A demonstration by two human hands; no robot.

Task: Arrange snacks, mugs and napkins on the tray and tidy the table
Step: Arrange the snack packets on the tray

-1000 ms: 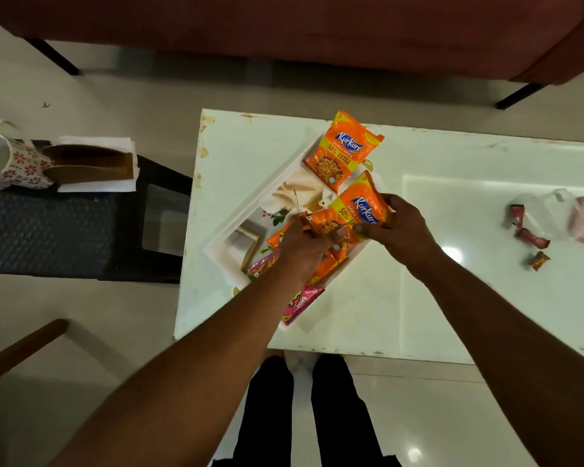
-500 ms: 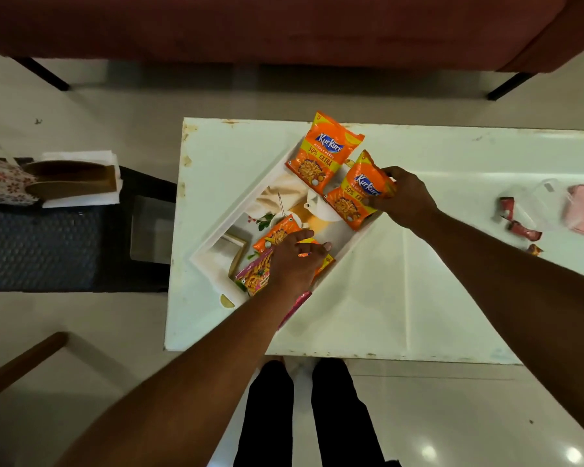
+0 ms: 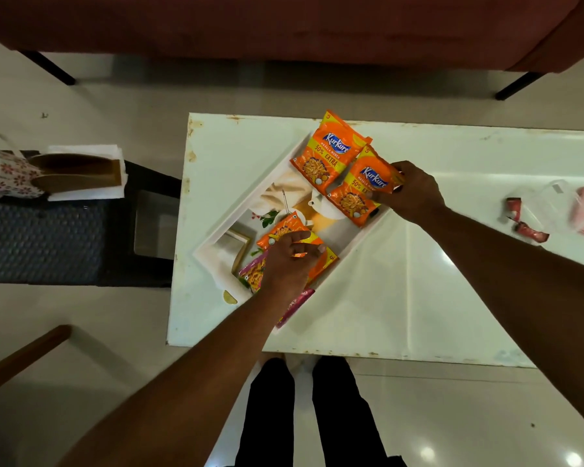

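**snacks going onto the tray, second big packet being set down**

nearest us, the left grip [image 3: 292, 256] lies palm down on the small packets [image 3: 282, 232] at the near end of the tray [image 3: 216, 254], fingers loosely spread and pressing, not closed round anything.

further in, the right grip [image 3: 415, 193] pinches the right edge of the second kurkure packet [image 3: 359, 193] between thumb and fingers. that packet lies face up at the tray's far end, edge to edge with the first kurkure packet [image 3: 327, 156]. its long axis runs from us outward, across the tray's width, top seam pointing away and leaning a little right, about parallel to its neighbour.

we judge the snack step nearly done. next we should let go, flatten the packet and keep room on the tray.

beyond the table [image 3: 418, 298], the mug [image 3: 0, 170] and napkins [image 3: 85, 195] wait on a side stool [image 3: 48, 241]. wrappers [image 3: 526, 227] on the table's right want clearing.
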